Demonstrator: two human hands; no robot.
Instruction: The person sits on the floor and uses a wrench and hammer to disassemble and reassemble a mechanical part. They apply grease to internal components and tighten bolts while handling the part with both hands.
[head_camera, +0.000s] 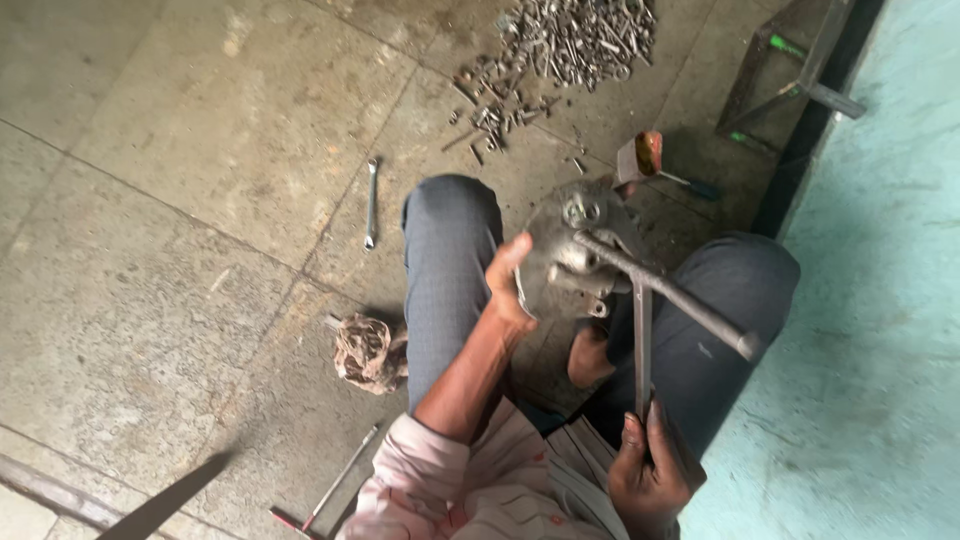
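A: Hands first, quick.

B: Left hand (510, 285) is clamped on the rim of a round grey metal housing (560, 235), fingers wrapped round its edge; right hand (648, 468) is closed round the lower arm of a cross wrench (643, 290), low in the frame near the person's chest.

A: Where's the housing sitting?

B: Held up between the two knees, above the bare foot (590, 355); not on the floor; one arm of the wrench runs into the housing's face, so the socket end looks seated on a fastener there; the fastener itself is hidden.

A: Step in hand?

B: My read: turning a fastener on the housing, left hand bracing, right hand cranking; loosening or tightening, cannot tell.

A: What does the next move call for?

B: Judgement only: the brace has to hold so the housing doesn't spin with the wrench; the wrench has to stay square on the fastener or it slips off; the right hand has room to swing between the trouser legs, but only just.

A: Surroundings?

B: Concrete floor (180, 180); pile of bolts and nuts (580, 35) at the top, well apart from the hands; a spanner (371, 203) lying flat beside the left knee; a bunched rag (365, 350) just beside the left leg; a thin rod (340, 487) near the sleeve; a small tool with an orange part (648, 155) just beyond the housing; a metal frame (790, 70) by the teal wall (880, 320).
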